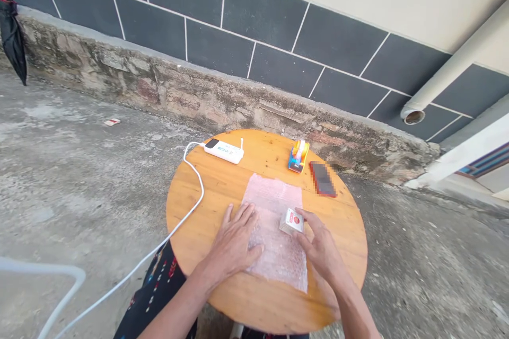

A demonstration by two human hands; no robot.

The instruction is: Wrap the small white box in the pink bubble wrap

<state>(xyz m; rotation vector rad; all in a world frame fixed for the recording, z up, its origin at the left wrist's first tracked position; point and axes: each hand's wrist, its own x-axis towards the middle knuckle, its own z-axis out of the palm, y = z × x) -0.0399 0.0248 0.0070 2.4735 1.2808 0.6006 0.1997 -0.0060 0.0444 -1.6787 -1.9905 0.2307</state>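
A sheet of pinkish bubble wrap (274, 254) lies spread on the round wooden table (199, 254). My left hand (236, 241) rests flat with fingers stretched, partly on the sheet's left edge and partly on the wood. On the right half of the wrap is a small white box (291, 220) with red print on top. My right hand (320, 243) grips its right side between thumb and fingers. I cannot tell whether the box touches the wrap.
A white power strip (225, 151) with a white cable (201, 185) lies at the table's far left. A colourful tape dispenser (298, 157) and a phone (323, 179) are at the far right. Behind runs a stone-based wall (238, 100); a black umbrella (12, 37) leans left.
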